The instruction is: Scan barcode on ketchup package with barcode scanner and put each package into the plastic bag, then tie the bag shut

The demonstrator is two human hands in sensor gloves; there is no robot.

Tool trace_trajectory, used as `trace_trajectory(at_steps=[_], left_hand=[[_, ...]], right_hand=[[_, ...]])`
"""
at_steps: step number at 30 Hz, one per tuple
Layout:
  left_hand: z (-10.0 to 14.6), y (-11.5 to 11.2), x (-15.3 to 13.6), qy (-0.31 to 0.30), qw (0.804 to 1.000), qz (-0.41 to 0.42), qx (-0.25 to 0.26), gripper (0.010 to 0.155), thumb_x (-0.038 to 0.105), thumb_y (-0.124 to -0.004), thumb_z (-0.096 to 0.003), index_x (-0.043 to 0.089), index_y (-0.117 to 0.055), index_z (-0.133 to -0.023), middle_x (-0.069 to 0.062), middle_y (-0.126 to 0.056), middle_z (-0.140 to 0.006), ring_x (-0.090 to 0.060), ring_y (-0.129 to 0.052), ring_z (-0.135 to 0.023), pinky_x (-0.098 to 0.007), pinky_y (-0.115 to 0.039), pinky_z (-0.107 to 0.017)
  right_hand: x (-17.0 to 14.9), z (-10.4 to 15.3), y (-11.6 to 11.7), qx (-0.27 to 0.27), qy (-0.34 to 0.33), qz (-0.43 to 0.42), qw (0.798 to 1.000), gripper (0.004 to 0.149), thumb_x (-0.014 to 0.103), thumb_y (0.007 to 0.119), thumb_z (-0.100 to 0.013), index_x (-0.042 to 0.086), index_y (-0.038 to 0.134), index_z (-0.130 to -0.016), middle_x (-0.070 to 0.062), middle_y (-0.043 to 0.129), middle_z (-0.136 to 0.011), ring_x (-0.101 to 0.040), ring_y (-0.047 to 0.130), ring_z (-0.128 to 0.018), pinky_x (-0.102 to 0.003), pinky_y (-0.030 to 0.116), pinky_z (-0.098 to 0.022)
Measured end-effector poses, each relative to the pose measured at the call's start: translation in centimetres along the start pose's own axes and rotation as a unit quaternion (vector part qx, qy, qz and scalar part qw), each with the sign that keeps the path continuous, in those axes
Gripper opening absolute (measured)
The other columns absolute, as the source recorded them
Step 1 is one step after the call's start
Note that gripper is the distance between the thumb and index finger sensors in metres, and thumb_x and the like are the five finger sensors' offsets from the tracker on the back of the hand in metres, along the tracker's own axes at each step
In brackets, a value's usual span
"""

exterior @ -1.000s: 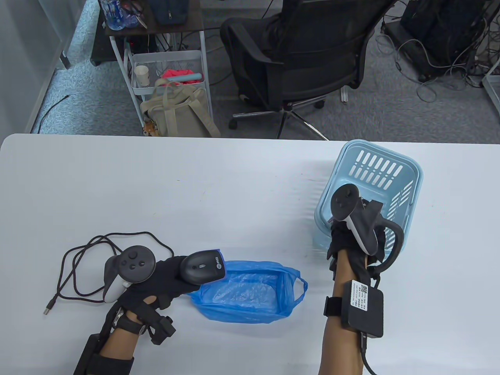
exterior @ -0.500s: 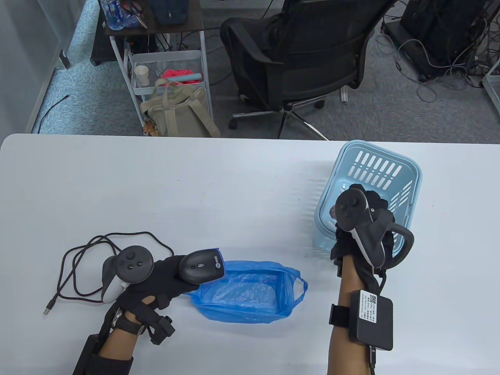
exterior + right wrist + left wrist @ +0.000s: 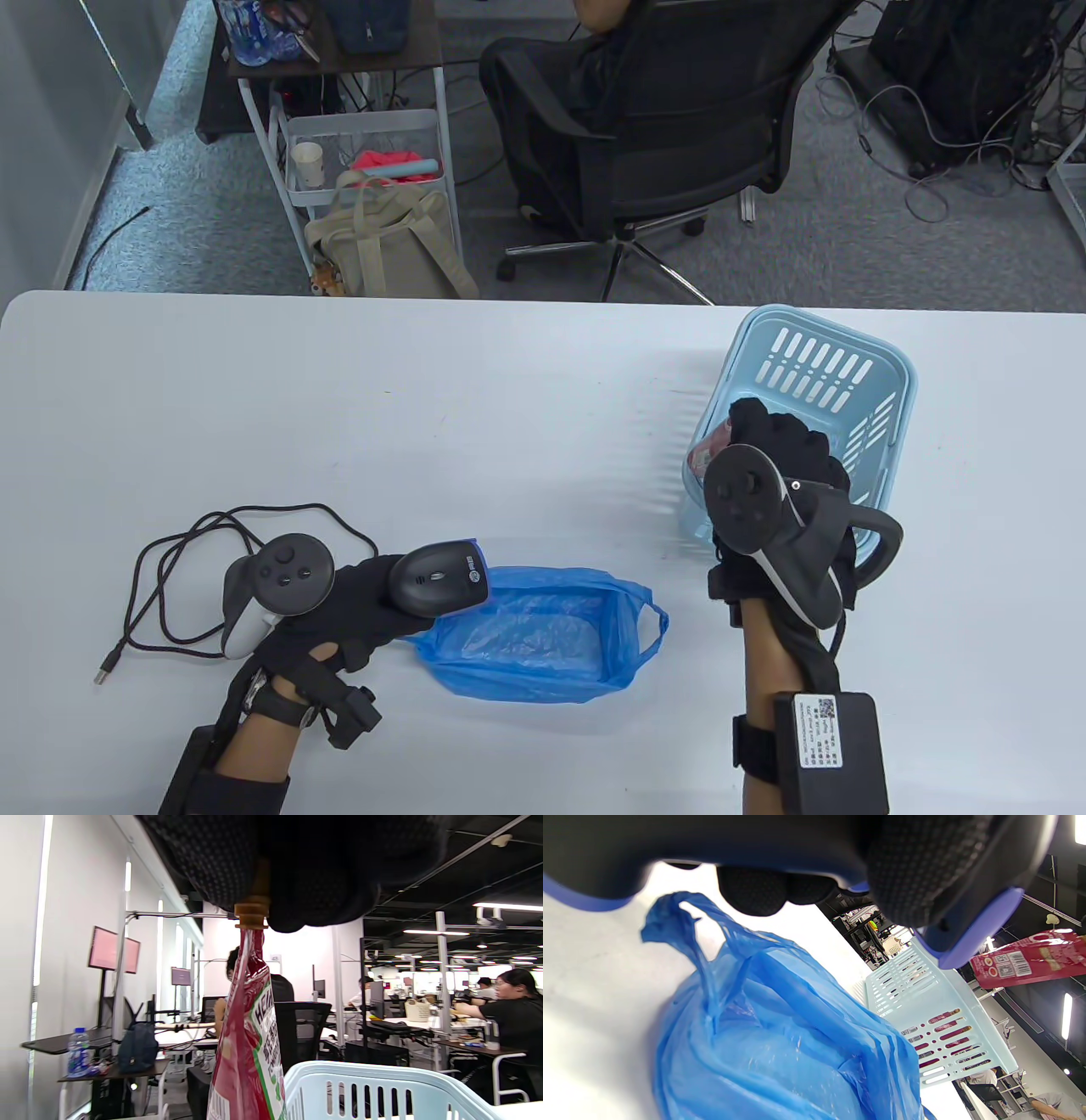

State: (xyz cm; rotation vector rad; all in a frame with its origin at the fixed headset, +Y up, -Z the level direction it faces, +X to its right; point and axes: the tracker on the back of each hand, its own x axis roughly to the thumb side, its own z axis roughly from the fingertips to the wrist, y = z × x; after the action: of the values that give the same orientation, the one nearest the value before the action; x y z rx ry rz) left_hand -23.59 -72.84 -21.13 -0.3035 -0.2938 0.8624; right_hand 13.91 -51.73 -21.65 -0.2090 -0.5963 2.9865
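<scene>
My left hand (image 3: 356,607) grips the dark barcode scanner (image 3: 439,580), its head over the left edge of the blue plastic bag (image 3: 543,632), which lies open on the table. My right hand (image 3: 785,450) is above the light blue basket (image 3: 814,373) and holds a red ketchup package (image 3: 708,450) by its top spout. In the right wrist view the package (image 3: 250,1052) hangs down from my fingers (image 3: 322,870) over the basket rim (image 3: 382,1073). In the left wrist view the package (image 3: 1031,959) shows a barcode, beyond the scanner (image 3: 950,891) and the bag (image 3: 780,1039).
The scanner's black cable (image 3: 182,586) loops on the table at the left. More red packages show through the basket's slots (image 3: 941,1035). Beyond the table's far edge stand an office chair (image 3: 662,127) and a trolley (image 3: 365,161).
My right hand has come up and back out of the basket with a ketchup package in it. The left hand and scanner have stayed in place.
</scene>
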Motion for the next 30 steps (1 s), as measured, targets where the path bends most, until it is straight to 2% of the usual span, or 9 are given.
trace_trajectory(at_steps=[7,16,30], left_hand=[[0.0,-0.1,0.0,-0.001,1.0,-0.003,-0.001,0.052,0.047,-0.09,-0.0429,0.026,-0.083,-0.09,-0.001,-0.086,-0.09,-0.031,-0.097,-0.073,-0.054,-0.076,-0.062],[-0.1,-0.2,0.2,-0.008,1.0,-0.008,-0.002,0.052,0.047,-0.09,-0.0428,0.027,-0.083,-0.09,-0.001,-0.086,-0.09,-0.03,-0.097,-0.073,-0.054,-0.076,-0.062],[0.0,-0.8,1.3,-0.036,0.999,-0.015,-0.012,0.051,0.047,-0.09,-0.0427,0.027,-0.084,-0.089,0.0,-0.086,-0.089,-0.03,-0.097,-0.072,-0.053,-0.076,-0.062]], right_hand=[[2.2,2.1,-0.3,0.024,-0.06,-0.009,0.998,0.044,0.021,0.08,-0.05,0.01,0.077,-0.093,-0.018,0.086,-0.083,-0.035,0.088,-0.062,-0.045,0.078,-0.044],[4.5,5.1,1.4,0.082,-0.122,-0.04,0.988,0.044,0.021,0.08,-0.051,0.009,0.077,-0.093,-0.018,0.086,-0.082,-0.035,0.089,-0.061,-0.045,0.078,-0.043],[5.9,7.9,4.3,0.144,-0.155,-0.064,0.975,0.045,0.022,0.08,-0.051,0.007,0.077,-0.092,-0.019,0.087,-0.08,-0.035,0.09,-0.058,-0.044,0.079,-0.041]])
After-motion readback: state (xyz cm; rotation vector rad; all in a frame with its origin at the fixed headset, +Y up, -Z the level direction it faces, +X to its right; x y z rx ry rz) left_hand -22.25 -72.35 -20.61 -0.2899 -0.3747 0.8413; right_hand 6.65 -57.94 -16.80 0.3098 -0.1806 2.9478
